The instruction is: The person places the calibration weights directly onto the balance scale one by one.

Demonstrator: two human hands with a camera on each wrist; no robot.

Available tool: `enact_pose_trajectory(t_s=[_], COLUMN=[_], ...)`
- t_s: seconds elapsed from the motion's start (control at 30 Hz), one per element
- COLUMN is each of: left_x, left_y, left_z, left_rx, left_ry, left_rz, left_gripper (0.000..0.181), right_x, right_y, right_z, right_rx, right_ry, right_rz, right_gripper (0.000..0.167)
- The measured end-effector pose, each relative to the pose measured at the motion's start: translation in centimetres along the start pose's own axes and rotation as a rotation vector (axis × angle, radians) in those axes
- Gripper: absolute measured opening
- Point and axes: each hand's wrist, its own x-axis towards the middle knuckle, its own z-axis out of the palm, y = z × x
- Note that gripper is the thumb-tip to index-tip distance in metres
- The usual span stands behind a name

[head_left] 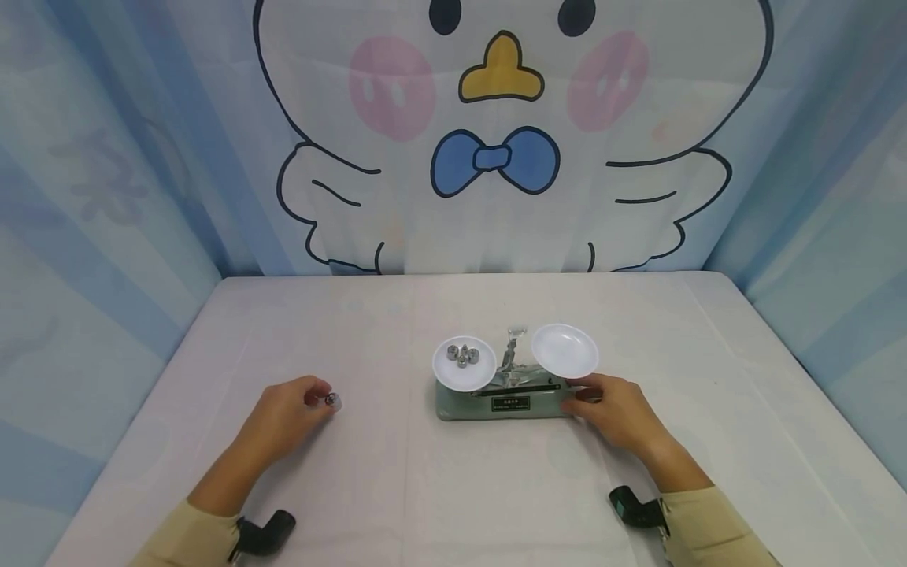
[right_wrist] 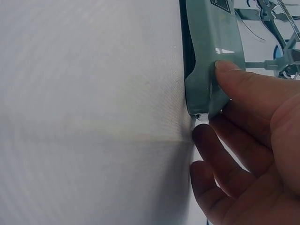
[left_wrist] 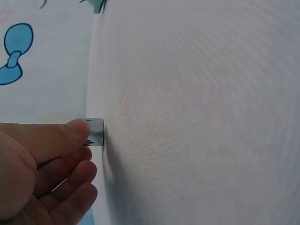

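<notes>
A green balance scale [head_left: 460, 405] with two white pans stands on the table. Several small metal weights [head_left: 473, 356] lie in its left pan [head_left: 465, 383]; the right pan [head_left: 565, 350] is bare and sits higher. At the scale's right end, my right hand [head_left: 618, 411] grips the base [right_wrist: 206, 89] between thumb and fingers. Well left of the scale, my left hand [head_left: 286, 413] pinches a small shiny metal weight [left_wrist: 96, 131] between thumb and fingertips. The weight is at the tabletop, partly covered by the thumb in the left wrist view.
A white cloth covers the table [head_left: 453, 488]. Behind it hangs a curtain [head_left: 496, 228] with a cartoon figure, and blue patterned curtains [head_left: 92, 236] flank both sides. Black wrist devices [head_left: 268, 535] are strapped at both sleeves.
</notes>
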Motion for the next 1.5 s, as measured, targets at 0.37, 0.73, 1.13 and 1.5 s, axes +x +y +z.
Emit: enact_pose_trajectory(t_s=[0.37, 0.73, 1.13, 1.5], left_x=[0.6, 0.5, 0.3, -0.3], left_y=[0.1, 0.1, 0.8, 3.3], left_z=[0.6, 1.0, 1.0, -0.6], left_rx=[0.003, 0.020, 0.033, 0.063], left_ry=[-0.004, 0.023, 0.007, 0.042], left_rz=[0.052, 0.045, 0.006, 0.091], left_gripper=[0.024, 0.021, 0.021, 0.028], right_x=[0.0, -0.1, -0.1, -0.1], right_y=[0.0, -0.1, -0.1, -0.1], right_z=[-0.1, -0.1, 0.0, 0.0], right_rx=[-0.003, -0.005, 0.003, 0.001], right_ry=[0.000, -0.002, 0.001, -0.002], right_rz=[-0.003, -0.001, -0.006, -0.010], right_gripper=[0.046, 0.046, 0.045, 0.045])
